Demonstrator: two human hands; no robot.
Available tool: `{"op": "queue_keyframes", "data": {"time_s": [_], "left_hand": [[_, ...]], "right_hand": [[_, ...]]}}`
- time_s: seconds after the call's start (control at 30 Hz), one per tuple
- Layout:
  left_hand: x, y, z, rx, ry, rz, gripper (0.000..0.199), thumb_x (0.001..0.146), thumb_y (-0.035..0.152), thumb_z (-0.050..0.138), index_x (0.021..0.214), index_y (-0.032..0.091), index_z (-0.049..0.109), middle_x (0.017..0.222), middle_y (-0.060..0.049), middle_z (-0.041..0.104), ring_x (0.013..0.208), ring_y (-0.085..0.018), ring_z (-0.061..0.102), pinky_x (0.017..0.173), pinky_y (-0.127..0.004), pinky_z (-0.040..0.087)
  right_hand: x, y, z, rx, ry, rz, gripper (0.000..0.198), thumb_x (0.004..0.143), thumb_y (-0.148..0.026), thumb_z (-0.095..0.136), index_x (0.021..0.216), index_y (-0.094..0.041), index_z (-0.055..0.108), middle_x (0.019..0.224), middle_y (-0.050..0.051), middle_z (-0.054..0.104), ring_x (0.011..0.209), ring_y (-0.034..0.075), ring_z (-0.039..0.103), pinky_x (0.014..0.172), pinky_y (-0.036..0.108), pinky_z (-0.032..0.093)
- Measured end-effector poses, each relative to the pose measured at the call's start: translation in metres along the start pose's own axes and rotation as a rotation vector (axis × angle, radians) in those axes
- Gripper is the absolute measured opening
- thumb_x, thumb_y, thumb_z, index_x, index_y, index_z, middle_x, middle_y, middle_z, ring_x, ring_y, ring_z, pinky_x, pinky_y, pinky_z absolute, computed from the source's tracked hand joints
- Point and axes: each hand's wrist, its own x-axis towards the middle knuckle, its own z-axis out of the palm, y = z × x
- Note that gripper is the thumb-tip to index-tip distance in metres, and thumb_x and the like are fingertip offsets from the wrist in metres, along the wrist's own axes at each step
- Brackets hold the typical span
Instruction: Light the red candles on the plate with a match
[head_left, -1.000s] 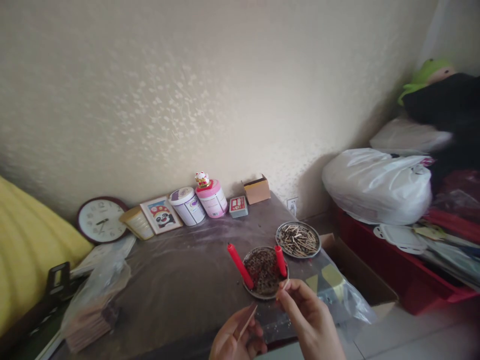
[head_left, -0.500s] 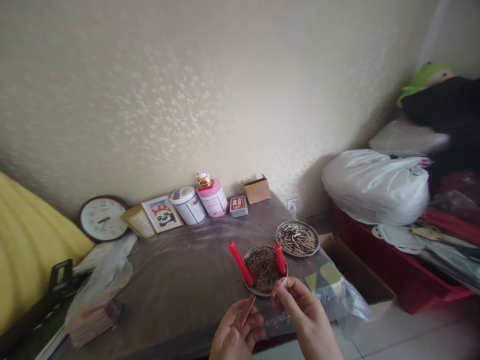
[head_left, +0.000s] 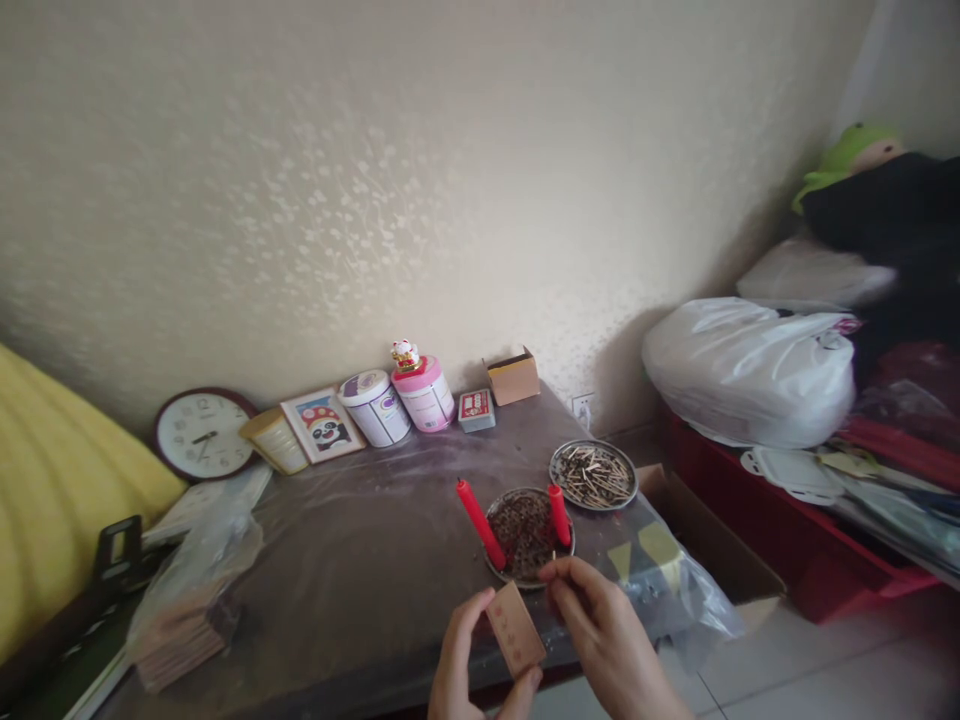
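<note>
My left hand grips a small tan matchbox by its edges, its broad face with faint reddish print turned up toward me. Just right of it, my right hand pinches a thin match, of which only a short pale end shows. Beyond both hands lies a round plate covered in dark bits. Two red candles stand on it: the longer left candle leans to the left, and the shorter right candle is nearly upright. Neither shows a flame.
A second plate heaped with used matches is behind on the right. Along the wall stand a clock, a panda picture, two tins, a red-labelled box and an open carton. Bagged tan packets lie left.
My left hand has turned the matchbox from edge-on to face-up and moved it slightly right. My right hand has shifted slightly, tilting the match more upright.
</note>
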Motion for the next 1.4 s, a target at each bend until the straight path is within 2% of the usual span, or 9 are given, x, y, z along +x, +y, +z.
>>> {"op": "queue_keyframes", "data": {"time_s": [0.17,0.3,0.4,0.47,0.57,0.87,1.1,1.23,1.4], "left_hand": [[-0.002,0.006,0.0,0.193,-0.05,0.111,0.047,0.062,0.021,0.08,0.106,0.028,0.067,0.112,-0.01,0.067,0.107,-0.033,0.056,0.099,-0.041,0.035],[-0.001,0.005,0.002,0.009,-0.063,0.029,0.059,0.06,0.021,0.082,0.115,0.024,0.064,0.112,-0.012,0.067,0.106,-0.034,0.057,0.097,-0.042,0.037],[0.005,0.004,0.001,-0.256,-0.123,-0.154,0.065,0.061,0.032,0.082,0.12,0.02,0.058,0.108,-0.016,0.07,0.1,-0.034,0.063,0.089,-0.044,0.043],[0.01,0.005,-0.002,-0.357,-0.185,-0.36,0.054,0.065,0.046,0.077,0.108,0.016,0.063,0.098,-0.017,0.073,0.091,-0.033,0.066,0.079,-0.043,0.047],[0.013,0.008,-0.005,-0.458,-0.276,-0.628,0.057,0.065,0.06,0.071,0.095,0.011,0.07,0.085,-0.017,0.075,0.076,-0.029,0.068,0.068,-0.04,0.047],[0.014,0.01,-0.005,-0.566,-0.392,-0.841,0.051,0.06,0.058,0.076,0.084,0.013,0.075,0.072,-0.009,0.074,0.067,-0.022,0.066,0.056,-0.03,0.042],[0.013,0.0,-0.013,-0.581,-0.519,-0.877,0.05,0.065,0.058,0.071,0.087,0.013,0.074,0.078,-0.01,0.073,0.074,-0.022,0.066,0.056,-0.027,0.039],[0.012,-0.001,-0.014,-0.603,-0.517,-0.868,0.046,0.066,0.055,0.071,0.085,0.013,0.074,0.076,-0.009,0.072,0.072,-0.022,0.064,0.055,-0.028,0.038],[0.016,0.015,-0.012,-0.723,-0.428,-0.831,0.049,0.06,0.051,0.079,0.087,0.009,0.075,0.072,-0.007,0.071,0.068,-0.022,0.065,0.056,-0.031,0.043]], "right_hand": [[-0.008,-0.014,0.0,-0.023,-0.192,-0.06,0.021,0.091,-0.034,0.052,0.092,-0.018,0.065,0.084,0.005,0.071,0.077,0.021,0.065,0.069,0.028,0.049],[-0.007,-0.019,0.001,0.029,-0.238,-0.076,0.016,0.091,-0.027,0.053,0.086,-0.018,0.065,0.078,0.003,0.071,0.073,0.019,0.065,0.068,0.027,0.05],[-0.006,-0.019,0.0,-0.055,-0.216,-0.168,0.011,0.09,-0.023,0.053,0.084,-0.019,0.062,0.079,0.002,0.068,0.074,0.018,0.063,0.069,0.027,0.049],[-0.007,-0.019,-0.002,-0.158,-0.212,-0.244,0.008,0.089,-0.02,0.054,0.084,-0.02,0.06,0.082,0.002,0.065,0.075,0.018,0.062,0.07,0.026,0.048],[-0.01,-0.02,-0.003,-0.245,-0.256,-0.324,0.008,0.089,-0.017,0.053,0.086,-0.021,0.059,0.086,0.002,0.063,0.079,0.018,0.062,0.071,0.026,0.048],[-0.009,-0.021,-0.003,-0.294,-0.301,-0.413,0.011,0.092,-0.018,0.052,0.088,-0.022,0.061,0.087,0.002,0.063,0.081,0.018,0.061,0.072,0.025,0.049],[-0.011,-0.025,-0.007,-0.278,-0.341,-0.435,0.012,0.092,-0.019,0.052,0.09,-0.022,0.063,0.088,0.003,0.065,0.08,0.018,0.062,0.073,0.026,0.049],[-0.011,-0.025,-0.007,-0.243,-0.349,-0.429,0.012,0.09,-0.017,0.055,0.091,-0.023,0.065,0.087,0.003,0.066,0.08,0.018,0.063,0.073,0.027,0.05],[-0.006,-0.02,-0.007,-0.128,-0.157,-0.313,0.016,0.094,-0.026,0.049,0.094,-0.023,0.064,0.09,0.003,0.068,0.082,0.019,0.064,0.074,0.026,0.049]]}}
